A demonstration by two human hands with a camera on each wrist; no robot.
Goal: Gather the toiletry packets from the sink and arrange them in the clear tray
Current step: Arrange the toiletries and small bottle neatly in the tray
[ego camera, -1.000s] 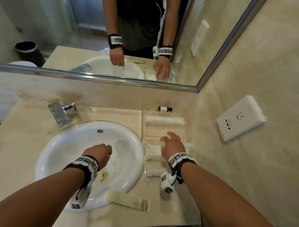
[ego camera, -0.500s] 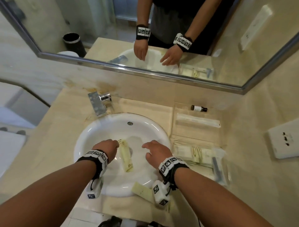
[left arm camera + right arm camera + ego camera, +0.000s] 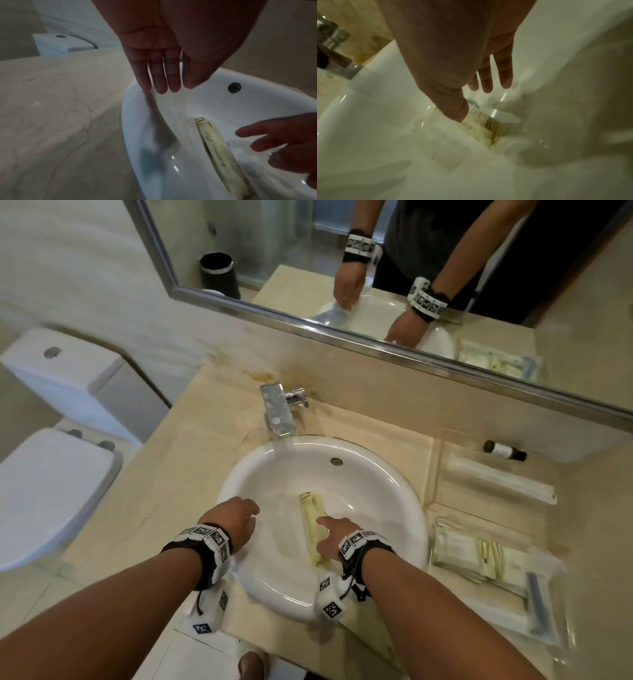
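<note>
A long pale yellow packet [image 3: 311,513] lies lengthwise in the white sink [image 3: 387,484]. My right hand [image 3: 325,529] hovers low over its near half with straight fingers. In the right wrist view the thumb tip touches the packet [image 3: 482,126] beside the drain. My left hand [image 3: 247,512] is over the basin's left rim, fingers [image 3: 161,83] straight and holding nothing, apart from the packet [image 3: 218,152]. The clear tray [image 3: 545,639] stands right of the sink with several packets [image 3: 479,556] in it. Another yellow packet [image 3: 371,640] lies on the counter's front edge, partly hidden by my right forearm.
A chrome tap [image 3: 281,412] stands behind the basin under the mirror [image 3: 376,268]. A small brown bottle [image 3: 504,451] and a long white packet [image 3: 498,481] lie at the far right. A toilet [image 3: 51,484] stands to the left of the counter.
My right hand left the tray, crossed into the sink and now touches the yellow packet. My left hand drew left, away from the packet, toward the rim. The head view swung left.
</note>
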